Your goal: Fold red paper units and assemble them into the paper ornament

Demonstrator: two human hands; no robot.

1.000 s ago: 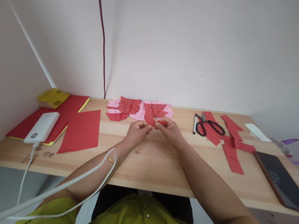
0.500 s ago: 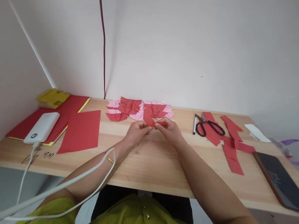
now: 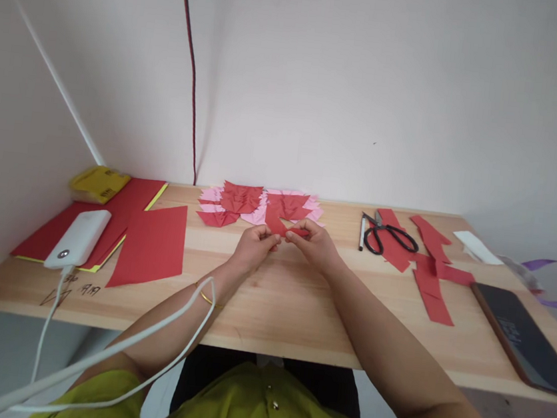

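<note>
Both my hands pinch one piece of red paper (image 3: 275, 223), bent and partly hidden by the fingers, above the middle of the wooden table. My left hand (image 3: 255, 245) grips its lower left part, fingertips pressed together. At its right side, my right hand (image 3: 313, 242) is closed on it, with a red end showing between the fingers. Just beyond the hands, folded red paper pieces (image 3: 242, 198) lie in overlapping rows with folded pink paper pieces (image 3: 256, 217) near the wall.
Left: red sheets (image 3: 144, 190), a loose red sheet (image 3: 153, 245), a yellow packet (image 3: 100, 184) and a white power bank (image 3: 79, 238) whose cable (image 3: 144, 331) crosses my left arm. Right: black-handled scissors (image 3: 391, 234), a pen (image 3: 362, 234), red paper strips (image 3: 432, 294) and a phone (image 3: 525, 341).
Almost nothing differs. The hands keep their pinch on the red paper, and the fingers have shifted only very slightly.
</note>
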